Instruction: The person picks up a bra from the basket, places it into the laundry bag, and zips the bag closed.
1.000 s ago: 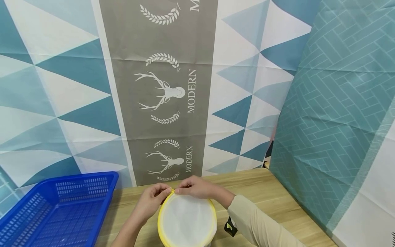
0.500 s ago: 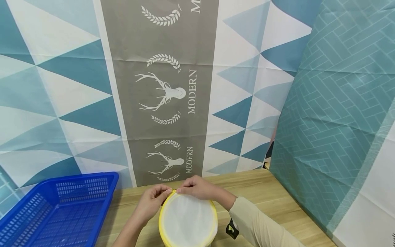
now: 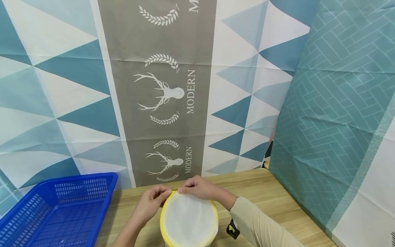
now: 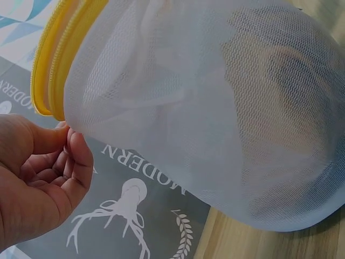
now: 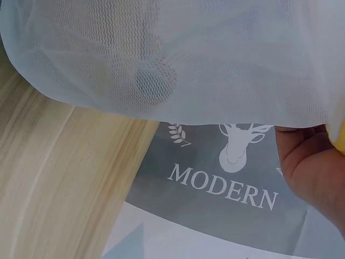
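Note:
A white mesh laundry bag (image 3: 189, 219) with a yellow zipper (image 3: 163, 223) round its circular top stands at the bottom middle of the head view. At its far edge my left hand (image 3: 149, 204) pinches the rim by the zipper. Just right of it my right hand (image 3: 199, 188) grips the same rim, thumb on the white top. Dim, folded shapes show through the mesh side (image 4: 285, 102) in the left wrist view; what they are is unclear. Most of the right fingers (image 5: 307, 143) are hidden behind the bag in the right wrist view.
A blue plastic basket (image 3: 106, 209) stands on the wooden table (image 3: 253, 181) at the left. Beside the right sleeve lies a small black item (image 3: 232, 230) with a yellow-green mark. Patterned cloth (image 3: 166, 113) hangs behind the table, and green cloth (image 3: 333, 113) at its right.
My right fingertips have shifted slightly right along the rim, so a bit more yellow zipper shows between the hands. The left hand keeps its place at the rim.

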Available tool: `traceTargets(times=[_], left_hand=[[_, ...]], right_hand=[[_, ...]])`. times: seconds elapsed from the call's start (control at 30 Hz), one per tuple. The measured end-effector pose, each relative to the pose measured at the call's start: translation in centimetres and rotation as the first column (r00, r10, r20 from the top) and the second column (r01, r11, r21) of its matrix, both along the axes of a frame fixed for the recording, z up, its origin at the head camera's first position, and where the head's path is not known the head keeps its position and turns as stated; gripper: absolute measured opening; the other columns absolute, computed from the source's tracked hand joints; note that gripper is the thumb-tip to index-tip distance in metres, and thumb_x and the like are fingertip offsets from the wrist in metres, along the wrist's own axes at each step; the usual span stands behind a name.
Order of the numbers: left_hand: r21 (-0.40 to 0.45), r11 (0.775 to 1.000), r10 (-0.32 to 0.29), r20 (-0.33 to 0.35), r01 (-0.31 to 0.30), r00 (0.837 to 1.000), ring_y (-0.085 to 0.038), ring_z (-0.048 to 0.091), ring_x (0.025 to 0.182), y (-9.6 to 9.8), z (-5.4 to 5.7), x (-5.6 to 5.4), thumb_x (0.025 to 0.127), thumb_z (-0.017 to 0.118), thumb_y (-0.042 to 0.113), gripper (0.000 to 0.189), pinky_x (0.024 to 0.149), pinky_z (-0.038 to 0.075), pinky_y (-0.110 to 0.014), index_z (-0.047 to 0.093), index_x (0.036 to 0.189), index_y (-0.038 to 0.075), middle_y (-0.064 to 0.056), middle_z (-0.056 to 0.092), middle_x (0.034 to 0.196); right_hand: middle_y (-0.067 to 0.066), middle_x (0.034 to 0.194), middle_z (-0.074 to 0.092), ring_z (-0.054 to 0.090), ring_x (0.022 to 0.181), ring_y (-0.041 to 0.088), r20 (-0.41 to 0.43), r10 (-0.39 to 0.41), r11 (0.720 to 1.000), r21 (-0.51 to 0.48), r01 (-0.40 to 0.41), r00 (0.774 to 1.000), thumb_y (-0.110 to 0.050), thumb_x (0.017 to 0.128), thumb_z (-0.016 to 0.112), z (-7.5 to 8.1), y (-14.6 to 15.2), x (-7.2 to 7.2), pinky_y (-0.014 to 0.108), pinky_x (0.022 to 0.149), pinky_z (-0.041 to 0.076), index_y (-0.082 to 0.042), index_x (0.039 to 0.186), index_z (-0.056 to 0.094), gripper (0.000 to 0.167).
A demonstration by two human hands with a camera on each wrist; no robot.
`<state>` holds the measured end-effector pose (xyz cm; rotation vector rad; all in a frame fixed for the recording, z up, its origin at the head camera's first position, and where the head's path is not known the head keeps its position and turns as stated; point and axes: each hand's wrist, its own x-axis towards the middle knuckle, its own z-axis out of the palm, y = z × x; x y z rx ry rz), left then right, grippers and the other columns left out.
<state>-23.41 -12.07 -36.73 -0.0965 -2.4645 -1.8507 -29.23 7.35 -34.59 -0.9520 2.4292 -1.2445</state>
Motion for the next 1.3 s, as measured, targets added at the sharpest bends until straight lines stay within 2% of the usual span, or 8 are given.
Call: traceTargets(times=[0.17, 0.47, 0.67, 0.8, 1.0, 1.3], left_hand=[[0.000, 1.000, 0.005, 0.001, -0.005, 1.000, -0.014, 0.060, 0.070, -0.01, -0.10, -0.02, 0.094, 0.054, 0.012, 0.017, 0.063, 0.052, -0.023, 0.063, 0.100, -0.001, -0.005, 0.063, 0.082], [-0.016, 0.999, -0.036, -0.005, 0.036, 0.999, -0.014, 0.060, 0.072, -0.02, 0.20, 0.08, 0.094, 0.054, 0.012, 0.018, 0.065, 0.052, -0.024, 0.063, 0.100, -0.002, -0.005, 0.063, 0.083], [-0.025, 0.998, -0.054, -0.006, 0.054, 0.999, -0.014, 0.061, 0.076, -0.01, 0.43, 0.09, 0.094, 0.054, 0.013, 0.018, 0.067, 0.051, -0.024, 0.063, 0.100, 0.000, -0.006, 0.065, 0.086], [-0.026, 0.998, -0.061, -0.012, 0.060, 0.998, -0.013, 0.061, 0.076, -0.05, 0.36, -0.01, 0.094, 0.055, 0.014, 0.017, 0.067, 0.051, -0.024, 0.064, 0.100, 0.000, -0.006, 0.065, 0.086], [-0.030, 0.998, -0.053, -0.012, 0.052, 0.999, -0.014, 0.061, 0.075, -0.14, 0.19, 0.03, 0.094, 0.055, 0.014, 0.018, 0.066, 0.051, -0.023, 0.064, 0.100, 0.000, -0.006, 0.065, 0.086], [-0.026, 0.999, -0.023, -0.008, 0.023, 1.000, -0.012, 0.061, 0.072, 0.04, 0.02, -0.05, 0.094, 0.055, 0.013, 0.016, 0.065, 0.052, -0.023, 0.064, 0.098, 0.001, -0.004, 0.065, 0.084]], right_hand=[[-0.002, 0.084, 0.063, 0.056, 0.064, 0.006, 0.009, -0.009, 1.000, 0.001, 0.009, 1.000, -0.025, 0.092, 0.060, 0.05, 0.01, 0.06, 0.021, 0.053, 0.048, -0.008, 0.088, 0.073, 0.022], [-0.003, 0.079, 0.062, 0.054, 0.065, 0.005, -0.010, 0.020, 0.999, 0.033, -0.019, 1.000, -0.028, 0.092, 0.059, 0.33, -0.27, -0.06, 0.019, 0.056, 0.047, -0.010, 0.085, 0.072, 0.023], [-0.003, 0.094, 0.068, 0.057, 0.076, 0.000, -0.031, 0.066, 0.994, 0.085, -0.064, 0.997, -0.028, 0.092, 0.059, 0.66, -0.51, 0.13, 0.017, 0.068, 0.048, -0.015, 0.099, 0.073, 0.020], [-0.001, 0.099, 0.070, 0.057, 0.080, -0.003, -0.058, 0.076, 0.992, 0.106, -0.070, 0.995, -0.027, 0.091, 0.061, 0.63, -0.58, 0.17, 0.016, 0.071, 0.048, -0.014, 0.102, 0.073, 0.020], [0.000, 0.097, 0.070, 0.057, 0.077, -0.002, -0.067, 0.074, 0.993, 0.094, -0.067, 0.995, -0.025, 0.092, 0.060, 0.41, -0.53, 0.08, 0.016, 0.067, 0.048, -0.013, 0.101, 0.073, 0.020], [0.001, 0.089, 0.068, 0.056, 0.068, 0.003, -0.037, 0.072, 0.996, 0.049, -0.070, 0.997, -0.023, 0.092, 0.060, 0.42, -0.25, 0.17, 0.017, 0.058, 0.047, -0.012, 0.096, 0.074, 0.018]])
